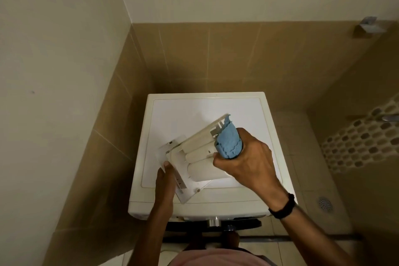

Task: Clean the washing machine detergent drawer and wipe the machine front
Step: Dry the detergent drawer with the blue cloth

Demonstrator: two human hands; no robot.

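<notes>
Left of centre, the left hand (165, 181) grasps the detergent drawer (198, 153) by its clear front panel. The drawer is out of its slot and slanted over the washing machine (183, 112) lid in the middle of the frame; whether it rests on the lid, I cannot tell. That one-edged hold looks thin to me: a hard push could twist the drawer loose and knock it off the front edge.

Further right, the right hand (248, 164) is clenched round a bunched blue cloth (230, 143), pressed against the drawer's far end by the slotted fins. The cloth might snag there, or the fins might snap. Any drips would wet the tiled floor near the drain (325, 204) at lower right.
</notes>
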